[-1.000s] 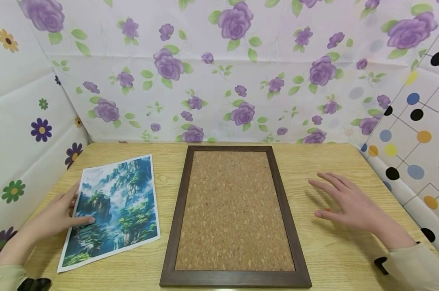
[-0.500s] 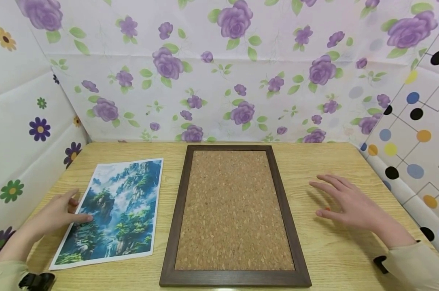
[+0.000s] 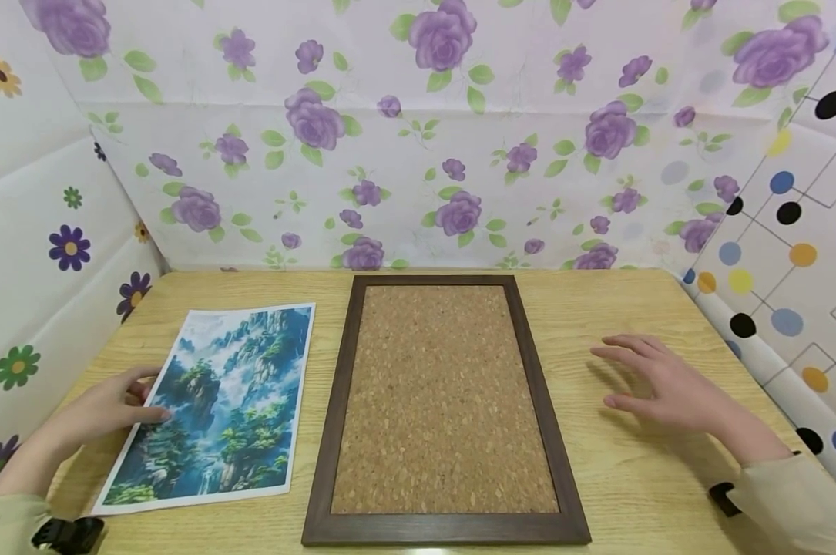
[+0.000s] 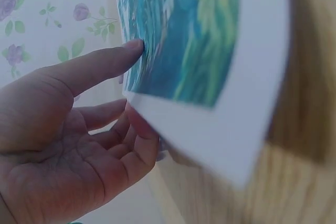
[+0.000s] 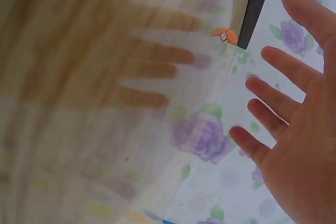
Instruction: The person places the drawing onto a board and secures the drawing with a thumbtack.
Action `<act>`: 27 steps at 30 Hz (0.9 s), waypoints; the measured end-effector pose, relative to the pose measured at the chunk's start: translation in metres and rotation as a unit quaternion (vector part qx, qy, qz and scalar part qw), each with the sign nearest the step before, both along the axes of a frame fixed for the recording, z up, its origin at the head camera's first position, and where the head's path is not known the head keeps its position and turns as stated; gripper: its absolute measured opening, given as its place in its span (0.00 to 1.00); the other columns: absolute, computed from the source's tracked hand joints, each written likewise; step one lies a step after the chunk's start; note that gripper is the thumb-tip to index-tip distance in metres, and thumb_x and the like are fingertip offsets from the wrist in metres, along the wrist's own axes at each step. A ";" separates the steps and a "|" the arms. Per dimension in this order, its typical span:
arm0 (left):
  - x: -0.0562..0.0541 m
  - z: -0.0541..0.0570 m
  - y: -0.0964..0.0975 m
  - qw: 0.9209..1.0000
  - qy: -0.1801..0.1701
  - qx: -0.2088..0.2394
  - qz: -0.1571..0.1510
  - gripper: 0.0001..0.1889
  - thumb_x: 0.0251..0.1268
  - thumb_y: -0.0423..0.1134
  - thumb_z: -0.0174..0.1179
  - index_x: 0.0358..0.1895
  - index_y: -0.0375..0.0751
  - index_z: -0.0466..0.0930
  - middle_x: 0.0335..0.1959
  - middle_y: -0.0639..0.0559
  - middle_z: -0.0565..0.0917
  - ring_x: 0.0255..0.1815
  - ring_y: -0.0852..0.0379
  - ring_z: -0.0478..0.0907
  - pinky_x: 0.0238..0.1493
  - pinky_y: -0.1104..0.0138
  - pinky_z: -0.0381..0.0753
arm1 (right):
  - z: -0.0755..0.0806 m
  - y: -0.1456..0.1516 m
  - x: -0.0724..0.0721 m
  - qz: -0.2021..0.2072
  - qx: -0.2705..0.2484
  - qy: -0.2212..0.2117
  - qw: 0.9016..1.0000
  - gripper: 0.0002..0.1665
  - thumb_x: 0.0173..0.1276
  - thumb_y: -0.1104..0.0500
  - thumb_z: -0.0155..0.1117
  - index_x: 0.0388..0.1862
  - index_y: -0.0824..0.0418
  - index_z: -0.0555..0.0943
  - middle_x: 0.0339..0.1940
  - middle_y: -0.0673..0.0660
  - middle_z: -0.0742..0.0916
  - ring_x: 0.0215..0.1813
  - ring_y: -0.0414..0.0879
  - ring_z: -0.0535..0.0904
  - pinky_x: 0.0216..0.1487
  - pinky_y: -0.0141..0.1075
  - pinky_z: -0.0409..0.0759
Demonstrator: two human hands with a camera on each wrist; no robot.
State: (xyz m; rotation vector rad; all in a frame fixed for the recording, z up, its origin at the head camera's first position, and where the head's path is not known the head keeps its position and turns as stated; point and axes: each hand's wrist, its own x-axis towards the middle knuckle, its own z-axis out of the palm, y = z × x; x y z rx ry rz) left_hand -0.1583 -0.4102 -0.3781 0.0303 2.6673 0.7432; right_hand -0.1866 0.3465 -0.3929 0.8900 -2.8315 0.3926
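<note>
A printed landscape picture (image 3: 230,401) with misty cliffs and a white border lies at the left of the table. My left hand (image 3: 102,412) pinches its left edge. In the left wrist view the thumb (image 4: 113,61) presses the printed side and fingers (image 4: 142,124) sit beneath the bending sheet. Right of the picture is a cork board (image 3: 445,401) in a dark brown frame (image 3: 445,530). Beyond it my right hand (image 3: 674,389) hovers over the wood, fingers spread and holding nothing. A small orange item (image 5: 224,35) shows near its fingers in the right wrist view.
The wooden table (image 3: 639,493) reaches back to a wall cloth (image 3: 390,177) with purple roses. Flowered and dotted cloths (image 3: 757,362) close off the left and right sides. Dark bands circle both wrists near the pale sleeves.
The picture has shifted a little to the right and turned, its far edge closer to the frame, with my left hand still on its left side. My right hand has barely moved.
</note>
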 end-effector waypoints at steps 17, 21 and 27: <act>0.001 0.003 0.000 0.997 -0.039 0.068 0.021 0.41 0.71 0.41 0.58 0.74 0.19 0.46 0.50 0.37 0.77 0.39 0.62 0.77 0.40 0.67 0.82 | -0.001 0.008 0.005 -0.001 -0.029 -0.044 0.999 0.39 0.57 0.43 0.76 0.67 0.51 0.76 0.62 0.58 0.80 0.63 0.59 0.73 0.57 0.64 0.72; 0.001 0.004 -0.001 0.994 -0.049 0.086 0.034 0.40 0.73 0.41 0.56 0.75 0.20 0.45 0.52 0.36 0.79 0.39 0.65 0.78 0.40 0.67 0.82 | -0.003 0.011 0.005 -0.002 -0.021 -0.048 0.999 0.38 0.58 0.42 0.75 0.67 0.48 0.76 0.60 0.54 0.81 0.61 0.55 0.75 0.54 0.59 0.76; 0.002 0.005 -0.002 0.992 -0.049 0.109 0.039 0.39 0.75 0.41 0.54 0.75 0.21 0.44 0.50 0.42 0.79 0.37 0.66 0.77 0.39 0.66 0.81 | -0.004 0.013 0.008 -0.006 -0.018 -0.055 0.998 0.36 0.58 0.41 0.74 0.65 0.47 0.78 0.58 0.51 0.82 0.59 0.54 0.77 0.53 0.58 0.77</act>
